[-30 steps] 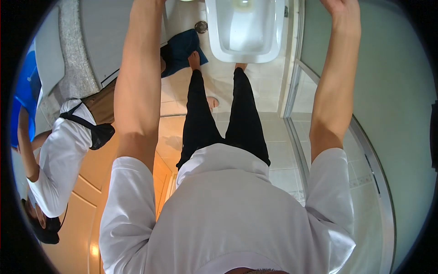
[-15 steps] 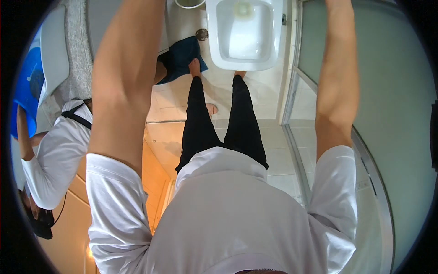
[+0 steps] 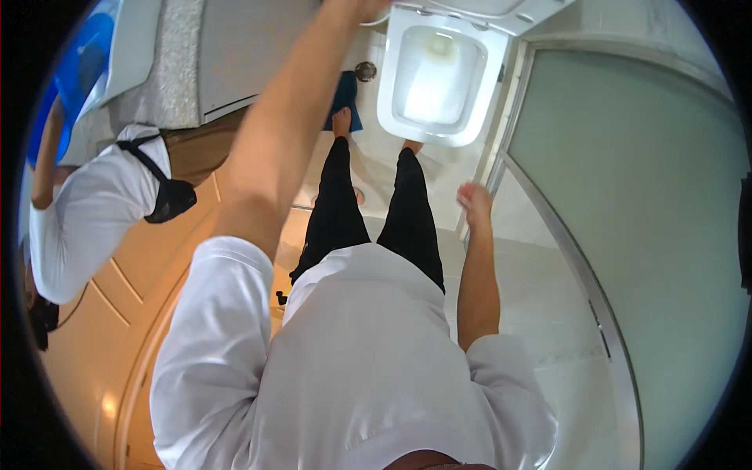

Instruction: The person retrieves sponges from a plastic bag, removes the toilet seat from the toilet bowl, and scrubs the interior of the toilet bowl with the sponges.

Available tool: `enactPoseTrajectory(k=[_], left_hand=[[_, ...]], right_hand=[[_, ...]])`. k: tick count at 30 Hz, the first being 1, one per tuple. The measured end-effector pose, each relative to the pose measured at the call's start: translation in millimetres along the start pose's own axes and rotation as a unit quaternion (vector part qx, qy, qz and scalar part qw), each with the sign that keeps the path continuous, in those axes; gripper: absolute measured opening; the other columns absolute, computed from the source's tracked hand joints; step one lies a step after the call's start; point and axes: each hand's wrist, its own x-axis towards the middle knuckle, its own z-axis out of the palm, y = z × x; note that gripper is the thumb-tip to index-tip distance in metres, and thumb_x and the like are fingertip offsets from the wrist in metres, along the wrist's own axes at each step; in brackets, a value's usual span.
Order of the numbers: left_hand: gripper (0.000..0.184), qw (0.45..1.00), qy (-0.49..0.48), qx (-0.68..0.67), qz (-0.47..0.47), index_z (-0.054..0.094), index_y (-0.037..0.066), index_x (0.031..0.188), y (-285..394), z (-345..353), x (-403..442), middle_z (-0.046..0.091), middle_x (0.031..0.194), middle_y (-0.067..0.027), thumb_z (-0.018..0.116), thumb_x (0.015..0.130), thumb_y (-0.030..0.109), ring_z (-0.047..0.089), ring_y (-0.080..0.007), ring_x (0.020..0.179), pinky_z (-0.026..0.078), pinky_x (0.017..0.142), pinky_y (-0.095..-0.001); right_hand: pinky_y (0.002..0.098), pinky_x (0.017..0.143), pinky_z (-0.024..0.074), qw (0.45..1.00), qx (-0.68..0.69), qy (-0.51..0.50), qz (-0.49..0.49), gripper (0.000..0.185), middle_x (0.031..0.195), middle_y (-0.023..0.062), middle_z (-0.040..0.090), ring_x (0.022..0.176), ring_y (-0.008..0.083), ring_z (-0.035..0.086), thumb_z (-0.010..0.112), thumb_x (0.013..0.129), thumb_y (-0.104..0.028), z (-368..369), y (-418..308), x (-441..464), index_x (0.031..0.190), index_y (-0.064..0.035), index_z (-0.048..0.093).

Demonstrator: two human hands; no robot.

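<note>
A white toilet [image 3: 390, 102] stands ahead of my feet, its bowl showing and its seat and lid [image 3: 517, 14] raised at the top edge. My left arm stretches forward past the toilet's left side. Only the base of my left hand [image 3: 371, 8] shows there at the frame's top, and its fingers are cut off. Lowered beside my right leg, my right hand [image 3: 475, 205] is slightly blurred, with fingers loosely bent and nothing seen in them. It is apart from the toilet and the shower frame.
A frosted glass shower panel [image 3: 619, 157] in a metal frame curves along the right. At left, another person [image 3: 102, 204] in a white top handles a blue plastic item [image 3: 82, 66]. A dark blue mat [image 3: 345, 90] and a floor drain [image 3: 366, 71] lie left of the toilet.
My right hand has come down from beyond the top edge to beside my leg. My left arm has swung rightward toward the toilet. The view has shifted, showing the raised lid.
</note>
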Motion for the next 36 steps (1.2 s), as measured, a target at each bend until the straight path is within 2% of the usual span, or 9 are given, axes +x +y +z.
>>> enactPoseTrajectory(k=[5,6,7,8,10,15,19,28,36], left_hand=[[0.04,0.906,0.188,0.372,-0.076,0.066,0.006,0.097,-123,-71,-179,0.068,0.093,-0.0076,0.049,0.108,0.041,0.062,-0.0174,0.081,0.049,0.073,-0.0334],[0.044,0.789,0.169,0.586,-0.075,0.067,0.001,0.095,-144,-103,-215,0.072,0.091,-0.0151,0.051,0.106,0.041,0.067,-0.0262,0.081,0.051,0.073,-0.0421],[0.048,0.601,0.171,0.699,0.346,0.067,-0.002,0.092,-226,-213,-219,0.073,0.092,-0.0224,0.055,0.102,0.043,0.071,-0.0382,0.085,0.053,0.078,-0.0499],[0.044,0.696,0.139,0.698,-0.093,0.071,0.001,0.107,-185,-162,-287,0.073,0.1,-0.0256,0.059,0.097,0.043,0.068,-0.0454,0.099,0.053,0.088,-0.0502],[0.045,0.672,0.187,0.693,-0.183,0.071,0.0,0.108,-189,-172,-360,0.072,0.107,-0.0266,0.061,0.096,0.043,0.068,-0.0438,0.106,0.053,0.09,-0.0486],[0.032,0.812,0.473,0.323,-0.11,0.07,0.006,0.109,-226,-238,-481,0.072,0.091,-0.008,0.061,0.099,0.035,0.069,-0.0221,0.086,0.053,0.077,-0.0373],[0.03,0.813,0.538,0.214,-0.058,0.071,0.002,0.105,-238,-203,-529,0.071,0.089,-0.0078,0.06,0.098,0.028,0.066,-0.0177,0.077,0.053,0.066,-0.0326],[0.053,0.741,0.607,0.26,-0.119,0.073,-0.003,0.111,-368,-253,-553,0.069,0.112,-0.0339,0.059,0.093,0.044,0.069,-0.0467,0.107,0.053,0.095,-0.0491],[0.04,0.721,0.662,0.2,-0.038,0.074,-0.009,0.102,-331,-336,-595,0.07,0.109,-0.0327,0.056,0.087,0.024,0.069,-0.0462,0.105,0.053,0.094,-0.0503]], right_hand=[[0.0407,0.078,0.0565,0.983,-0.169,-0.004,0.066,0.023,0.093,0.009,0.069,0.086,0.0228,0.068,0.055,0.097,-0.022,-30,40,-33,0.11,-0.0061,0.065],[0.0403,0.076,0.0563,0.975,-0.206,0.006,0.082,0.024,0.093,0.009,0.068,0.086,0.0228,0.068,0.054,0.097,-0.022,-32,33,-35,0.111,-0.0067,0.065],[0.0403,0.076,0.0563,0.974,-0.217,0.001,0.07,0.024,0.093,0.009,0.068,0.086,0.0228,0.068,0.054,0.097,-0.022,-27,18,-33,0.111,-0.0067,0.065],[0.0398,0.075,0.0558,0.977,-0.207,-0.004,0.06,0.024,0.094,0.0092,0.068,0.086,0.0224,0.068,0.054,0.097,-0.022,-24,6,-29,0.111,-0.0065,0.065],[0.0393,0.075,0.0553,0.977,-0.208,-0.013,0.043,0.024,0.095,0.0093,0.068,0.086,0.0219,0.068,0.053,0.097,-0.022,-15,-19,-21,0.111,-0.0064,0.064],[0.0362,0.075,0.0546,0.958,-0.252,-0.081,-0.115,0.026,0.099,0.0095,0.068,0.087,0.0209,0.067,0.053,0.097,-0.022,54,-109,0,0.114,-0.0047,0.064],[0.0359,0.075,0.0553,0.925,-0.294,-0.145,-0.191,0.029,0.102,0.0105,0.068,0.089,0.0211,0.067,0.054,0.097,-0.023,125,-161,-33,0.118,-0.0046,0.064],[0.0366,0.072,0.0532,0.854,-0.457,-0.215,-0.128,0.018,0.089,0.0038,0.067,0.084,0.02,0.067,0.056,0.095,-0.025,214,-142,-41,0.104,-0.0114,0.065],[0.0394,0.077,0.0549,0.756,-0.606,-0.208,-0.134,0.022,0.088,0.009,0.067,0.084,0.024,0.067,0.056,0.094,-0.02,287,-65,-111,0.105,-0.0047,0.065]])
